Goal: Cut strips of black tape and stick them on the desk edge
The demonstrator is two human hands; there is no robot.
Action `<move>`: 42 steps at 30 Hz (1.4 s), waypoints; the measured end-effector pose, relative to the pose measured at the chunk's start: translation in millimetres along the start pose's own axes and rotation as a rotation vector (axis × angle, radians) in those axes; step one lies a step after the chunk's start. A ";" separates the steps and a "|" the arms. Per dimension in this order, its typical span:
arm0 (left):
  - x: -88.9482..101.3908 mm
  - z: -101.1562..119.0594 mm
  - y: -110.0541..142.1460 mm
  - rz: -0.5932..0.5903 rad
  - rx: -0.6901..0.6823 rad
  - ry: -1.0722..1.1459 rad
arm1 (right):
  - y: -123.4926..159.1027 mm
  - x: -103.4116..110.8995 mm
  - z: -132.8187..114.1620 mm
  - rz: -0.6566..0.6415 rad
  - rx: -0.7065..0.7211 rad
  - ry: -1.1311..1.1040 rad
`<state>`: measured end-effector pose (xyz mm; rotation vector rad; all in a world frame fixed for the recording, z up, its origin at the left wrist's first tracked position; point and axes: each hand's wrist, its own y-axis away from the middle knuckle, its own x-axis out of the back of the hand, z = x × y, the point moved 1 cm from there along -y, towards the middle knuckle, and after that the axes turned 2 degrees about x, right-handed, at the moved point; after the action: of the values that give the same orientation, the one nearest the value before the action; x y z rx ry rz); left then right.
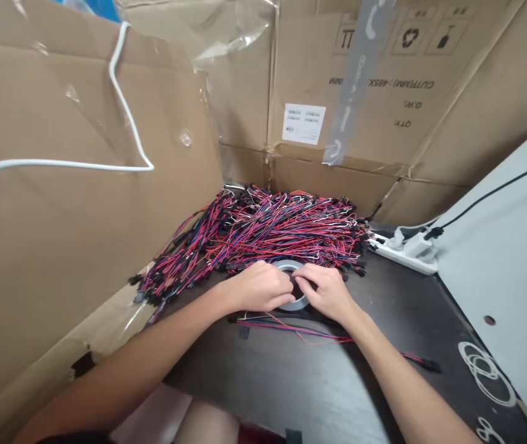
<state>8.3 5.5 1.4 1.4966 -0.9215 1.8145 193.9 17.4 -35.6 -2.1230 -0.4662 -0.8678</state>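
Observation:
A grey ring-shaped roll of tape [298, 304] lies on the dark table between my two hands. My left hand [263, 287] is closed over the left side of the roll, its fingers curled in toward the middle. From the right, my right hand [327, 290] has thumb and fingers bent in a pinch at the roll's opposite rim; what lies between the fingertips is too small to make out. Just in front of the roll, a thin bundle of red and blue wires [291, 325] with black connectors stretches sideways, passing beneath my right forearm.
Behind the hands rises a large pile of red and dark wires [291, 228]. Cardboard [82, 123] walls the left and back. A white power strip [405, 256] with plugs sits at right, near a white panel [513, 246]. Pale rubber bands [490, 382] lie by the right edge.

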 end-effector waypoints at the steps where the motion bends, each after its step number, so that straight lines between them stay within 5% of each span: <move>1: -1.2 0.3 0.6 -0.003 -0.016 -0.008 | -1.6 -3.6 2.4 0.017 -0.001 0.020; 12: -2.6 3.8 0.8 -0.014 -0.035 -0.037 | -6.9 2.0 5.1 -0.015 0.036 0.055; 17: -8.6 4.0 1.8 0.099 0.000 -0.028 | -6.5 7.6 2.4 -0.008 0.055 0.174; 22: -9.6 4.2 1.2 0.227 0.041 0.054 | -2.5 19.8 -3.4 0.141 0.061 0.176; 29: -12.7 11.0 0.7 0.407 0.134 0.122 | -1.3 24.1 -19.0 0.269 0.027 0.023; 42: -7.7 18.0 3.1 0.440 0.264 0.131 | -1.1 23.6 -18.6 0.205 -0.261 -0.412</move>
<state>17.3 -11.2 -4.4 1.3798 -1.0377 2.3997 201.8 4.6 -9.5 -2.5513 -0.3457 -0.3880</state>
